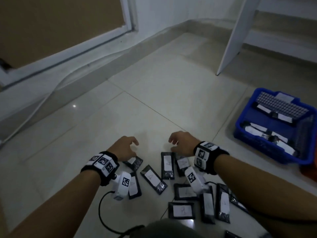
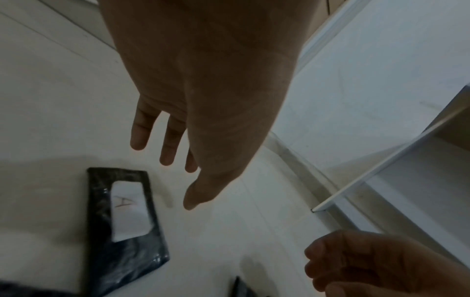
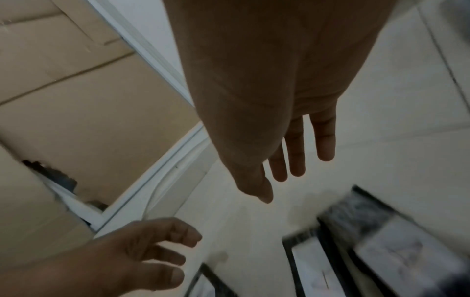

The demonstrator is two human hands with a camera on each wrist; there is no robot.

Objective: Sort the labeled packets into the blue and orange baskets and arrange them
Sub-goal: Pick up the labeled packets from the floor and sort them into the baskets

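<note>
Several black packets with white labels lie scattered on the tiled floor, among them one marked A [image 1: 153, 178] and another [image 1: 167, 164]. My left hand [image 1: 132, 148] hovers over the pile's far left edge with fingers loosely curled and nothing in it. A labelled packet [image 2: 124, 221] lies just below and beside my left hand [image 2: 183, 180]. My right hand [image 1: 173, 145] hangs over the pile's far right edge, also relaxed and holding nothing. Two packets [image 3: 318, 271] lie under my right hand [image 3: 277, 180]. The blue basket [image 1: 243, 127] at right holds several packets. An orange basket [image 1: 308, 170] barely shows beside it.
A white furniture panel [image 1: 231, 40] stands on the floor at the back right. A door with a brown panel [image 1: 51, 23] and a white cable [image 1: 51, 93] run along the left wall. A black cable [image 1: 103, 213] loops near my knee [image 1: 171, 227].
</note>
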